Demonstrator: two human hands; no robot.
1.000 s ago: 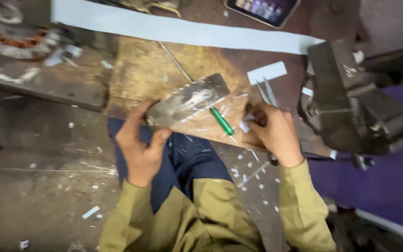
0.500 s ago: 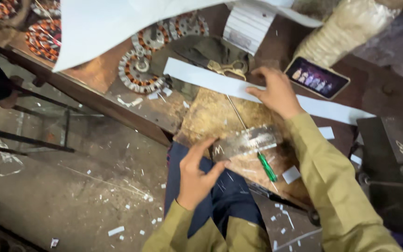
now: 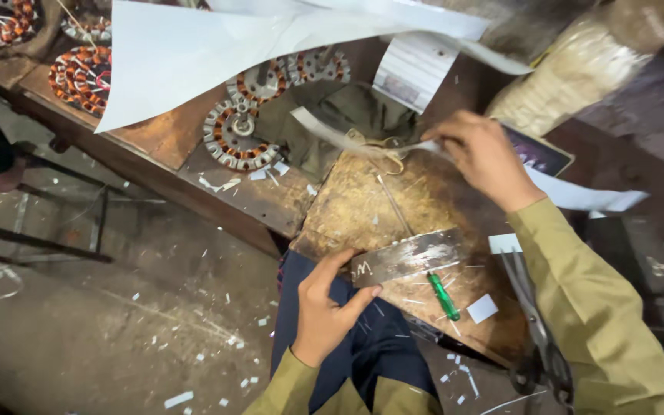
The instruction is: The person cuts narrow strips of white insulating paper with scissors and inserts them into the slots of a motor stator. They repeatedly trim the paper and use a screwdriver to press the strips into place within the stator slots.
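My left hand (image 3: 326, 301) grips the near end of a flat scuffed metal plate (image 3: 407, 256) that lies across a worn wooden board (image 3: 363, 207). My right hand (image 3: 484, 154) reaches to the far side of the board and pinches a long white paper strip (image 3: 578, 194), lifting it off the bench. A green-handled screwdriver (image 3: 443, 296) lies just under the plate. Small white paper cut-outs (image 3: 483, 308) sit on the board by the plate.
Copper-wound motor stators (image 3: 241, 123) lie on the bench at upper left under a big white sheet (image 3: 186, 54). A phone (image 3: 538, 154) lies behind my right hand. Shears (image 3: 536, 323) lie at the board's right edge. Paper scraps litter the concrete floor (image 3: 117, 323).
The view swung left toward the stators. My right hand left the board's near edge, reached to the far side and lifted the white strip. My left hand stayed on the plate.
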